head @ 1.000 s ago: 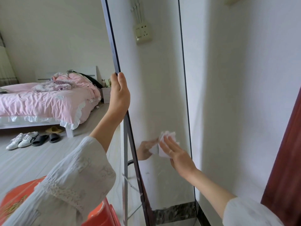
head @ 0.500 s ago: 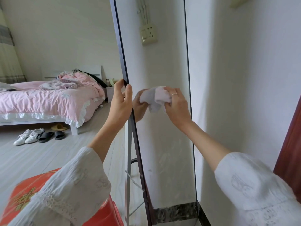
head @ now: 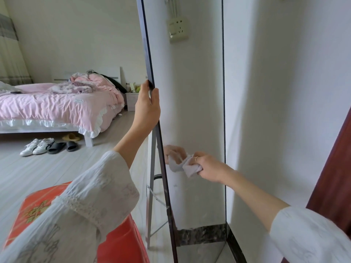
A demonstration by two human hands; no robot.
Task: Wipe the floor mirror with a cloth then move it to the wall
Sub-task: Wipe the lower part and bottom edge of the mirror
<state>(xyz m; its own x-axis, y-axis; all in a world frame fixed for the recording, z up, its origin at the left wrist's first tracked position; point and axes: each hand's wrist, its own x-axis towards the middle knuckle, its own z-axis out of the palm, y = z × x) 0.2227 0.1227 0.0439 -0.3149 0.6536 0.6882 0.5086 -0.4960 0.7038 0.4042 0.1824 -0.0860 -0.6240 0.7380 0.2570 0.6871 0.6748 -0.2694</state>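
The tall floor mirror [head: 191, 114] stands upright in a thin dark frame, its glass reflecting a white wall and a socket. My left hand [head: 147, 109] grips the mirror's left edge at mid height, thumb on the front. My right hand [head: 208, 167] holds a crumpled white cloth [head: 190, 168] bunched in its fingers and presses it against the lower middle of the glass. The hand and cloth are mirrored just to the left. A grey metal stand [head: 152, 196] props the mirror from behind.
The white wall [head: 284, 111] rises right beside the mirror's right edge, with a dark red door [head: 334, 177] further right. A red box [head: 117, 242] sits low at my left. A pink bed [head: 57, 107] and shoes [head: 38, 146] lie across the room.
My right hand with the cloth swept up to the mirror's upper left by my left hand, then came back down to the lower middle. My left hand kept its grip on the edge.
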